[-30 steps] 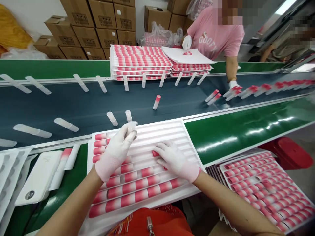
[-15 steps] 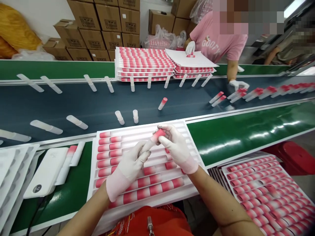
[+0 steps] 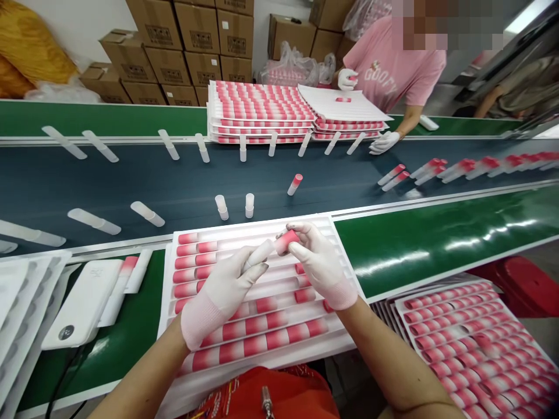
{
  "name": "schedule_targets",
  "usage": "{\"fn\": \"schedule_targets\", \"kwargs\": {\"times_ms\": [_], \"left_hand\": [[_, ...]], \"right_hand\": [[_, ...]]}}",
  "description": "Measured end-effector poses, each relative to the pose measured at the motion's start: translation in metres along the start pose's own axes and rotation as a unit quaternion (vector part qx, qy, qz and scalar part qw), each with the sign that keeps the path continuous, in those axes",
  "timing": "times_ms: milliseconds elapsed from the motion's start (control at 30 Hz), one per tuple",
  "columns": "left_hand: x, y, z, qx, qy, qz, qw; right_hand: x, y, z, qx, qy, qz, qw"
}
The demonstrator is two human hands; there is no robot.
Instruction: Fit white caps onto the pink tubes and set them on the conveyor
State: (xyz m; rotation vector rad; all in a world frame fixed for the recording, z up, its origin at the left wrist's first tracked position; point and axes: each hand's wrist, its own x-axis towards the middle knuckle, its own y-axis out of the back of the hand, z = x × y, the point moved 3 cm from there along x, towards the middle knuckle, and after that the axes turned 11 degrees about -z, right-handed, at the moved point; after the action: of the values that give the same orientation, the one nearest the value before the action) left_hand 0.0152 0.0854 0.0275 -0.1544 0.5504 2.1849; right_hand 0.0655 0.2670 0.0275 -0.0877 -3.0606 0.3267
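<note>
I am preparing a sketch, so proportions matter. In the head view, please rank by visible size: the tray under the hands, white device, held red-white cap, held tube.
1. Tray
2. White device
3. Held cap and held tube: similar, partly covered, so not ranked

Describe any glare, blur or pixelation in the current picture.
Head view: glare streaks the green counter at right; head view: coarse blocks cover part of the person in pink; head view: left hand and right hand look fairly sharp.
</note>
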Motion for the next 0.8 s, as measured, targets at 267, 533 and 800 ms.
{"fn": "schedule_targets", "kwargs": {"times_ms": [267,533,800], "left_hand": [[0.002,-0.005,0.009,0.015,-0.046,-0.043,0.998],[0.006,-0.004,0.018,0.122,-0.05,-0.003,0.991],[0.019,-0.015,0.009,0.05,-0.071,-0.056,0.995]], "right_hand": [[0.001,-0.002,0.009,0.116,-0.006,-0.004,0.993],[-0.002,0.0,0.001,-0.006,-0.027,-0.043,0.999],[-0.002,-0.013,0.01,0.009,-0.055,-0.032,0.998]]}}
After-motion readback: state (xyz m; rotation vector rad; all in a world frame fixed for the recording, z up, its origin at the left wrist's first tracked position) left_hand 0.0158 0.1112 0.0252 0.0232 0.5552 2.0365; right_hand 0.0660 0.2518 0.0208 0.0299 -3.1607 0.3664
